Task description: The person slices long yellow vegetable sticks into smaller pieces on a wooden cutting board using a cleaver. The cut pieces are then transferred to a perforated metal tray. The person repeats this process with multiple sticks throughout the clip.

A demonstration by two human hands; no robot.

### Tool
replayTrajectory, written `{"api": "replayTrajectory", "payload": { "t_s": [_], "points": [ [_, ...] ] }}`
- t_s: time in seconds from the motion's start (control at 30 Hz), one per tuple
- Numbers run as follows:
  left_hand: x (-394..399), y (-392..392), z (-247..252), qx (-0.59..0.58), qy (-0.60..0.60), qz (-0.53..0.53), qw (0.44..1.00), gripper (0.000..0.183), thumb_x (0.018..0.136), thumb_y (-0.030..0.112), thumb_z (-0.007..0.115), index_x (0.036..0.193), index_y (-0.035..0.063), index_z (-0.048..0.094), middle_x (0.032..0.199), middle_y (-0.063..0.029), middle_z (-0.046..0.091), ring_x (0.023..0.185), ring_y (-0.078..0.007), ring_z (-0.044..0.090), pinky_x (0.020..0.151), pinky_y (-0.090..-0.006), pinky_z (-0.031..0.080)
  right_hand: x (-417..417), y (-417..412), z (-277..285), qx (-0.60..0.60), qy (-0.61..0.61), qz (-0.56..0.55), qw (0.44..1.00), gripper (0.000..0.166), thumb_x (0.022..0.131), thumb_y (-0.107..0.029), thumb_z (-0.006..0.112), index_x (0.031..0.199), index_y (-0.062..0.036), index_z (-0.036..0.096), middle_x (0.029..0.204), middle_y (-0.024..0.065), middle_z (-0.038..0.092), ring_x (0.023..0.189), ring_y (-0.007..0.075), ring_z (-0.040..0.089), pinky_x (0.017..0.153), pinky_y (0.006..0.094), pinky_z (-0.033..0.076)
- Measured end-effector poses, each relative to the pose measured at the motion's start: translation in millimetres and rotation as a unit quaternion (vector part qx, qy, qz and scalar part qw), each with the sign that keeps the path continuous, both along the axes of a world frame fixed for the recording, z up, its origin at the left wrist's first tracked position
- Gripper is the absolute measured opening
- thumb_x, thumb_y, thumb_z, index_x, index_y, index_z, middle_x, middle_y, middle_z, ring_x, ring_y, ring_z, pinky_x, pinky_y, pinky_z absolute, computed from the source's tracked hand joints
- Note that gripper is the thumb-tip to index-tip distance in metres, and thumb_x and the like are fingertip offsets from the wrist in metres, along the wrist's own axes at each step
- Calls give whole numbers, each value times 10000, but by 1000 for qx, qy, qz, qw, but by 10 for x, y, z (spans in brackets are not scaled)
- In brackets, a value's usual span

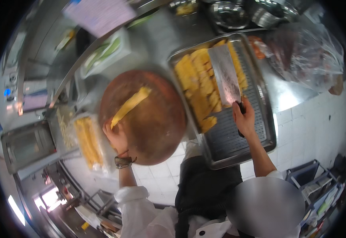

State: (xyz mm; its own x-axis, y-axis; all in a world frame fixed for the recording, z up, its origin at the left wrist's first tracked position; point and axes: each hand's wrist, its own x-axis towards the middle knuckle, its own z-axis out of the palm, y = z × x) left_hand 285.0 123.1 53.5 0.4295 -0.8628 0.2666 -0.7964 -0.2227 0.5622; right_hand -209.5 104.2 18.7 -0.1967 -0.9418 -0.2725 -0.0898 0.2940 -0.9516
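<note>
My left hand (116, 135) holds the lower end of a long yellow food strip (131, 104) that lies slanting across a round wooden chopping block (158, 131). In my right hand (245, 117) is the black handle of a cleaver (225, 71). Its broad blade is over the yellow food pieces (201, 77) in a metal tray (268, 119); whether it touches them I cannot tell. The pieces lie in rows over the tray's far and left parts, and the perforated tray bottom shows nearer me.
Left of the block is a container of long yellow strips (89, 142). Beyond it stands a white bin (125, 44) with green vegetables. Steel bowls (229, 15) are at the back, and a filled clear plastic bag (306, 56) lies right of the tray.
</note>
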Motion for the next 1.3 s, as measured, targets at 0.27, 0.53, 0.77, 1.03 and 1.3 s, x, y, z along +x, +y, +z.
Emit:
{"api": "replayTrajectory", "payload": {
  "t_s": [0.27, 0.53, 0.77, 1.03, 1.3],
  "points": [
    [980, 1205, -300, 127, -26, 102, 986, 810, 797, 460, 874, 1343, -42, 550, 1201, -284, 622, 1048, -430, 638, 893, -504, 531, 1679, 679, 75, 145, -81, 299, 940, 283, 965, -134, 698, 1226, -34, 648, 774, 1, 611, 681, 71, 555, 591, 249, 453],
    [929, 1032, -606, 108, -12, 138, 984, 683, 758, 321, 854, 1329, 54, 589, 1086, -312, 593, 1059, -477, 586, 935, -508, 504, 2564, 776, 27, 165, -6, 361, 918, 392, 967, -174, 696, 1318, -20, 610, 731, 32, 630, 568, 113, 569, 506, 289, 462],
    [1282, 1091, -669, 55, 45, -15, 997, 464, 705, 151, 820, 1132, 21, 691, 1040, -297, 625, 1040, -452, 587, 923, -468, 518, 2368, 1013, 79, 89, 38, 356, 930, 368, 970, -160, 701, 1290, -10, 595, 713, 38, 619, 563, 107, 564, 500, 287, 454],
    [511, 232, -67, 29, 326, -157, 932, 395, 773, 64, 819, 1141, 33, 680, 961, -146, 677, 888, -257, 692, 783, -367, 562, 1697, 1497, -344, 109, 44, 273, 955, 401, 962, -198, 711, 1327, -66, 610, 748, 48, 646, 563, 115, 572, 495, 302, 465],
    [-2238, -1305, 278, 39, 175, -435, 882, 412, 743, 141, 831, 1125, 62, 700, 1178, -161, 594, 1124, -363, 572, 1006, -438, 475, 1657, 1541, -573, 70, 65, 299, 950, 470, 911, -307, 674, 1317, -72, 647, 1124, 218, 735, 1034, 353, 719, 921, 432, 557]
  ]
}}
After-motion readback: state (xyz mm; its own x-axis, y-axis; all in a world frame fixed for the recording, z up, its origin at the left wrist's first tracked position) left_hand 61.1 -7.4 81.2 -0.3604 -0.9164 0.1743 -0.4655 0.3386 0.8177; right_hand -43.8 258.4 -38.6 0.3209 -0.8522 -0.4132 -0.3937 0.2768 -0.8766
